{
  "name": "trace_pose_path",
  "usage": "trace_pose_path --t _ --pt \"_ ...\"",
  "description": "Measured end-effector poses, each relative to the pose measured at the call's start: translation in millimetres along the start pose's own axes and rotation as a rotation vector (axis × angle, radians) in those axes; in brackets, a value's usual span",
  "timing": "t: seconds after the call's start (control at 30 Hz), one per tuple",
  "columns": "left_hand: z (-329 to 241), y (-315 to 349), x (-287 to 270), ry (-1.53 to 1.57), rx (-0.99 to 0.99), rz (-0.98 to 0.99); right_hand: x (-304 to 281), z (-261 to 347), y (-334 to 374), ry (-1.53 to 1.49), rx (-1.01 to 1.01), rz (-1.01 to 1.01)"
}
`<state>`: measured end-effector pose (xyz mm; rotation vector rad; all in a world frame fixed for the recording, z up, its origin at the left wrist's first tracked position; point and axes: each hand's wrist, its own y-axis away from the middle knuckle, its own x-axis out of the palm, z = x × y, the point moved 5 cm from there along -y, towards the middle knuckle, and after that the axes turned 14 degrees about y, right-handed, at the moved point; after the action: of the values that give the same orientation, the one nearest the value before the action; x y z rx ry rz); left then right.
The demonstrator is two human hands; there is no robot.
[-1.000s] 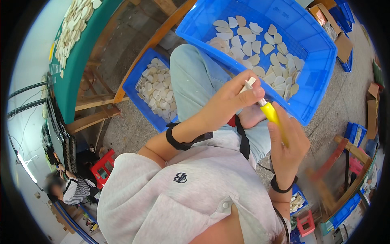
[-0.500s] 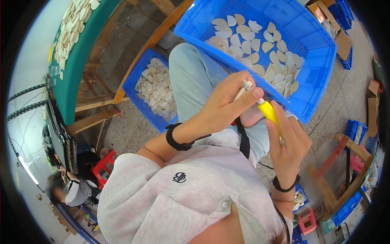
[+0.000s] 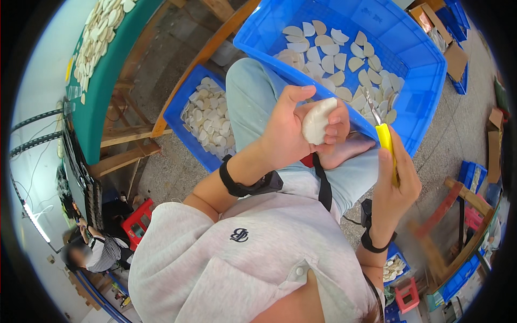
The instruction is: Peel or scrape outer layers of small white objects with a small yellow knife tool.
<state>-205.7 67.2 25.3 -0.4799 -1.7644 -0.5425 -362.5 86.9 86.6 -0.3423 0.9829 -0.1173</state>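
My left hand (image 3: 285, 126) is closed around a thick white rounded piece (image 3: 319, 121), its smooth face turned up and my fingers curled over its right side. The thumb stands away from the piece. In my right hand (image 3: 397, 175) is a yellow-handled knife (image 3: 384, 141), its narrow metal blade pointing up and away from me, apart from the white piece. Pale bits seem to cling to the blade. Beyond both hands, the large blue tub (image 3: 425, 81) holds many loose cream-coloured half-round pieces (image 3: 372, 81).
A smaller blue bin (image 3: 171, 110) by my left leg is heaped with similar pieces. Further left, more pieces lie on a green-covered table (image 3: 107, 81). A wooden frame (image 3: 199, 56) stands beside the tub. Another person (image 3: 99, 253) is at the lower left, near a red stool (image 3: 137, 220).
The knife has moved right, away from the piece, and its blade now points upward. My left hand has turned, showing the white piece's broad face, with the thumb lifted off.
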Motion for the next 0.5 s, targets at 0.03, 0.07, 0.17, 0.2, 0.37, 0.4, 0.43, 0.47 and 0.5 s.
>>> trace_pose_path --t 0.03,0.07,0.17,0.2,0.37,0.4,0.43,0.47,0.5 --pt "1 0 1 0.037 -0.025 -0.011 -2 1 0 0.0 -0.001 0.0" --pt "1 0 1 0.073 -0.05 -0.022 -3 2 0 -0.011 0.013 0.029" --pt "1 -1 3 0.058 -0.046 0.001 -2 4 0 -0.03 0.006 0.058" --pt "2 -1 1 0.058 -0.045 0.001 -2 6 0 -0.038 -0.014 0.058" --pt "1 6 6 0.018 0.018 -0.27 0 11 1 -0.02 -0.102 0.114" --pt "3 6 4 0.018 0.016 -0.27 2 13 2 -0.02 -0.158 0.116" --pt "1 6 4 -0.209 0.065 -0.24 2 13 2 -0.02 -0.156 0.116" --pt "-1 7 5 -0.435 0.115 -0.209 3 16 2 -0.006 -0.198 0.121" --pt "-1 7 5 -0.435 0.116 -0.21 4 18 3 0.008 -0.239 0.127"
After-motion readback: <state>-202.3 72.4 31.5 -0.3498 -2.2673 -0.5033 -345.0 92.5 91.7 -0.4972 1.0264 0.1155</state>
